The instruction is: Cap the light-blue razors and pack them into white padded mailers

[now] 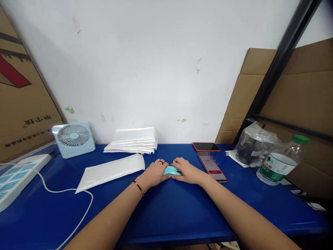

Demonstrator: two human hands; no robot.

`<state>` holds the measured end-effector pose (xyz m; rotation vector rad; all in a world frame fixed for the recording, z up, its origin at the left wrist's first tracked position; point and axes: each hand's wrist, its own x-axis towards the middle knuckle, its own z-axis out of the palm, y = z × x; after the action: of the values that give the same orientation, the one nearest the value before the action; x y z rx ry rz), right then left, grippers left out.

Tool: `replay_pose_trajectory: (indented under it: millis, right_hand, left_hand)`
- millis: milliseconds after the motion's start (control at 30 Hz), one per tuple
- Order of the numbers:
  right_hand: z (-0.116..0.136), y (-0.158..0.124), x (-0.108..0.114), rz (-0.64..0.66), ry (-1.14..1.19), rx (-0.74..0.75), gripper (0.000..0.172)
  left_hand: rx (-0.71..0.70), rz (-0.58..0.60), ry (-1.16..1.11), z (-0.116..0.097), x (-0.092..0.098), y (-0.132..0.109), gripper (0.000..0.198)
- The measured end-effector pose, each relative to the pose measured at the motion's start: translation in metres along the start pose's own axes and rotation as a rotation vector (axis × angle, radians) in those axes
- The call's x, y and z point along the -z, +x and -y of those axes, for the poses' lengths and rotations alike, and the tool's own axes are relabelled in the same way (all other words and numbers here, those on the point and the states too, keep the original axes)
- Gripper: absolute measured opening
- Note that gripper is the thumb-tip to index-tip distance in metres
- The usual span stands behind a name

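A small teal bundle (172,171) with a shiny, wrinkled surface lies low over the blue table, mostly covered by my fingers. I cannot make out its exact kind. My left hand (154,173), with rings and a dark bracelet at the wrist, closes on its left end. From the other side my right hand (189,172) grips the right end, fingers curved over the top and thumb at the near edge. Left of my left hand lies a flat white padded envelope (111,172). Behind it sits a stack of similar white envelopes (132,139) against the wall.
Two phones lie right of my hands, one orange-edged (206,147) and one with a lit screen (212,167). A green-capped bottle (281,163) and a clear plastic bag (253,144) stand further right. A blue fan (75,139), power strip (20,177) and white cable (90,205) occupy the left.
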<state>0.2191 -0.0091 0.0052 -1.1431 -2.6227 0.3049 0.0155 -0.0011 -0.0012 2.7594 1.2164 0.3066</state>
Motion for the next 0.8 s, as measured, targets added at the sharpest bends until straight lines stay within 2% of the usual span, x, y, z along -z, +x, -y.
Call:
replay_pose_trajectory:
  millis: [33,100,167,267,333,400,500,567,633,700,800]
  right_hand:
    - [0.005,-0.003,-0.001,-0.011,-0.036,0.015,0.034]
    - [0.013,-0.008,-0.004,-0.021,-0.1,0.026,0.025]
    - [0.017,-0.01,-0.008,-0.008,-0.157,0.015,0.025]
    - [0.022,-0.008,-0.011,0.08,-0.235,-0.022,0.027]
    - [0.028,-0.006,-0.005,0.133,-0.285,-0.036,0.027]
    - [0.036,-0.005,0.011,0.135,-0.321,-0.035,0.028]
    - [0.052,-0.005,0.053,0.035,-0.279,-0.009,0.035]
    - [0.064,-0.004,0.081,-0.087,-0.18,-0.003,0.049]
    - [0.075,0.0,0.097,-0.232,-0.076,-0.022,0.04]
    - [0.083,0.004,0.097,-0.299,-0.032,-0.032,0.039]
    - [0.086,0.011,0.078,-0.269,-0.025,-0.079,0.043]
  left_hand:
    - [-0.015,-0.005,0.024,-0.005,-0.001,-0.002,0.031]
    - [-0.023,0.004,0.047,-0.014,-0.003,-0.005,0.021]
    - [-0.002,0.023,0.04,-0.021,-0.005,-0.007,0.02]
    - [0.06,0.031,0.014,-0.028,-0.008,-0.009,0.02]
    - [0.1,0.003,-0.011,-0.031,-0.008,-0.01,0.019]
    - [0.134,-0.045,-0.047,-0.033,-0.006,-0.011,0.021]
    - [0.17,-0.149,-0.129,-0.038,-0.002,-0.01,0.021]
    - [0.197,-0.291,-0.279,-0.045,0.0,-0.007,0.019]
    - [0.218,-0.44,-0.464,-0.053,-0.001,-0.002,0.019]
    - [0.218,-0.515,-0.594,-0.06,-0.005,0.001,0.018]
    - [0.215,-0.501,-0.689,-0.065,-0.013,0.002,0.017]
